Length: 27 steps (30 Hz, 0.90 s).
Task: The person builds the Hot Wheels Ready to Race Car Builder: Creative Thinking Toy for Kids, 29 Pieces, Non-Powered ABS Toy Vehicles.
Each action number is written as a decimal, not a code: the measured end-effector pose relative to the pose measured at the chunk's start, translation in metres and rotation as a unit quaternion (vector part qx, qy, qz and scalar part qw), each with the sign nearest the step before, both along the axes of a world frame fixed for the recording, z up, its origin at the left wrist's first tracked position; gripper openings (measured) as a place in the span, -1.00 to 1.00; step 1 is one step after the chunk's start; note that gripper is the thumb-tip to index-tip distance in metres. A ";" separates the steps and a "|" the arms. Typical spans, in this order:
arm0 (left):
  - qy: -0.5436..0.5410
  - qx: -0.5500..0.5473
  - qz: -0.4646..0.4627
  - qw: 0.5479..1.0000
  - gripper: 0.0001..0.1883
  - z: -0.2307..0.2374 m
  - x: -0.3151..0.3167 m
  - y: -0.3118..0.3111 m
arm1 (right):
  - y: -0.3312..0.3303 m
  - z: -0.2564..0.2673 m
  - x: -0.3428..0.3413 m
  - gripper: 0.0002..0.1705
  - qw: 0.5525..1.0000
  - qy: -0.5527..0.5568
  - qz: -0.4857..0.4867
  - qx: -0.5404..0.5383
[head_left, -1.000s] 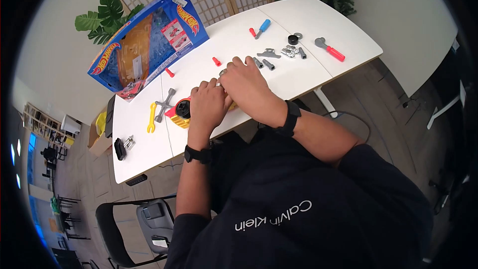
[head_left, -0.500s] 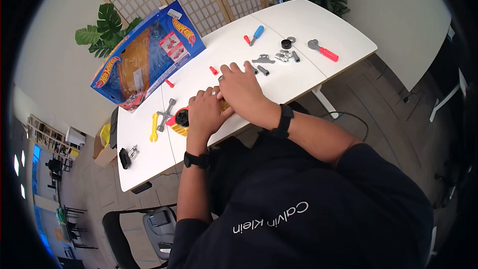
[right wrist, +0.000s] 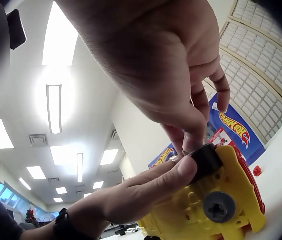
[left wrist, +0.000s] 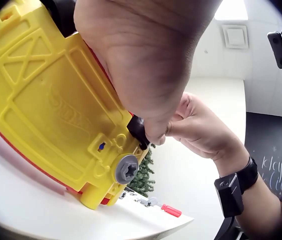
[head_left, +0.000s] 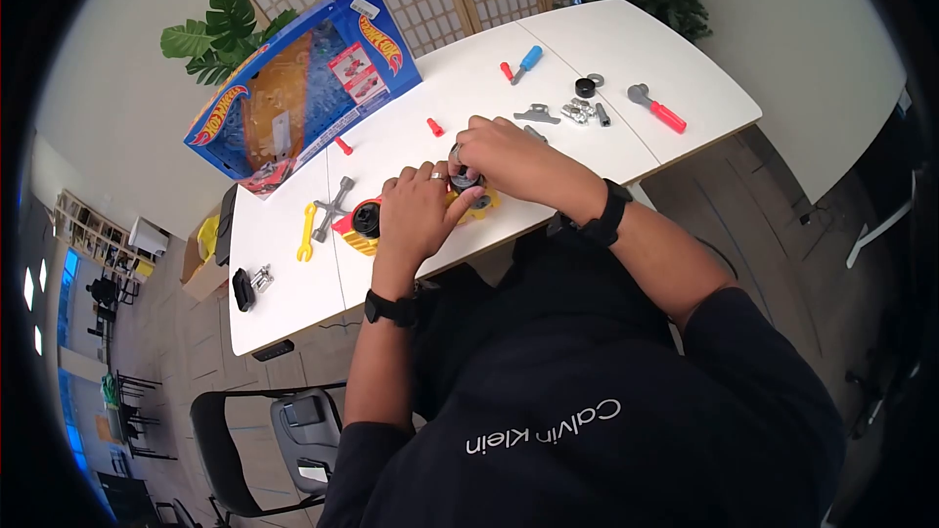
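A red and yellow toy car rests on its side on the white table, its yellow underside turned towards me. My left hand grips the car from above, with the thumb against a black wheel. At that same wheel, my right hand pinches with its fingertips from the top. Another black wheel shows on the car left of my left hand. A large grey bolt head sits in the underside near the gripped wheel. The hands hide the middle of the car.
Left of the car lie a grey cross wrench and a yellow wrench. A blue toy box stands behind. Further right are a blue screwdriver, small silver parts, a loose black wheel and a red-handled ratchet.
My right hand has shifted to the right and its fingers have curled in at the wheel, which now shows between the hands. My left hand stays on the car. The head view has shifted slightly.
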<state>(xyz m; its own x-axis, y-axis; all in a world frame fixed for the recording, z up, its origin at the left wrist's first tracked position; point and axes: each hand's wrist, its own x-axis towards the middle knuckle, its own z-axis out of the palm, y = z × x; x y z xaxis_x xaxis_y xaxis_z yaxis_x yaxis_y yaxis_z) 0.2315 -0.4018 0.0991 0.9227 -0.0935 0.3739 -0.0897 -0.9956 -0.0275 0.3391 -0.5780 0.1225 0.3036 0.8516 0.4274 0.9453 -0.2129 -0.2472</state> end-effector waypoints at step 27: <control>0.002 0.019 0.006 1.000 -0.22 0.001 -0.002 -0.001 | -0.045 -0.034 -0.001 -0.69 0.967 0.010 -0.248 0.062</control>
